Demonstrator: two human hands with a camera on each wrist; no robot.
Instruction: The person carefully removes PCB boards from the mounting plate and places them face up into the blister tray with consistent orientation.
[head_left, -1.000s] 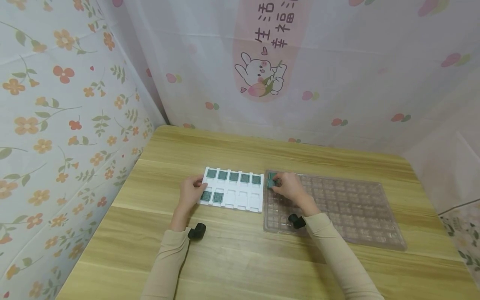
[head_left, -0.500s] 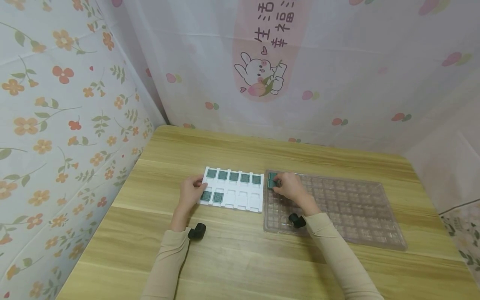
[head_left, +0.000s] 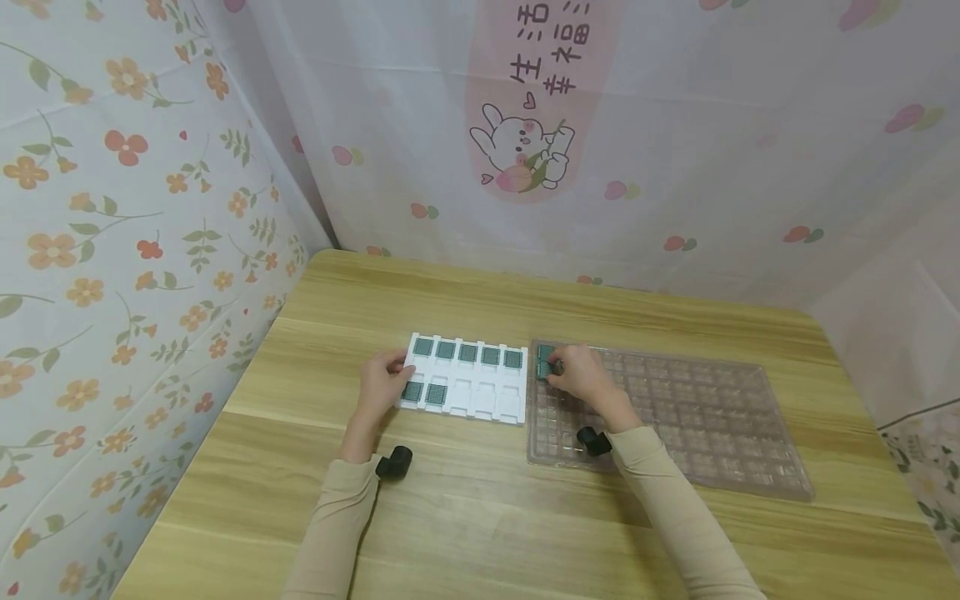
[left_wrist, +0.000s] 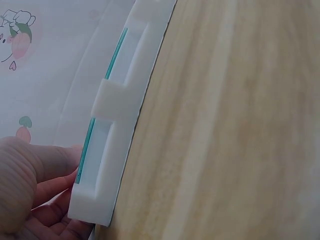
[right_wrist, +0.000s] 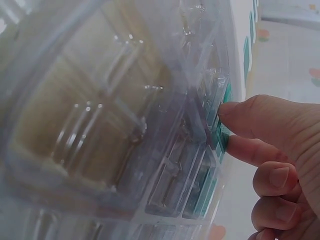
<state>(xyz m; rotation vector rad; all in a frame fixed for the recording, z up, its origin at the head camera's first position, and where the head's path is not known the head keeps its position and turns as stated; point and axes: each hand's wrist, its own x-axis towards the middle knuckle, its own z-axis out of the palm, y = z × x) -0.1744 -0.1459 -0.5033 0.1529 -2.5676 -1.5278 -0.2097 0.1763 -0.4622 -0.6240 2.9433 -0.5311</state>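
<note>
In the head view, my left hand [head_left: 382, 383] grips the left end of a white tray [head_left: 461, 375], thumb on the edge. The tray has five-across rows: green square chips [head_left: 468, 354] fill the far row and two sit in the near row. My right hand [head_left: 581, 372] is at the far left corner of a clear plastic compartment tray [head_left: 675, 417]. In the right wrist view, its thumb and index finger pinch a green chip [right_wrist: 221, 137] at a compartment there. Another green chip [right_wrist: 204, 192] sits in the neighbouring compartment. The fingers partly hide the pinched chip.
Both trays lie side by side on a wooden table [head_left: 465, 517]. Black wrist cameras [head_left: 395, 463] stick out from the sleeves, the right one above the clear tray. Patterned curtains [head_left: 420, 150] hang behind and left of the table.
The chip at my right fingertips has shifted very slightly towards the near side. My left hand and both trays stay where they were.
</note>
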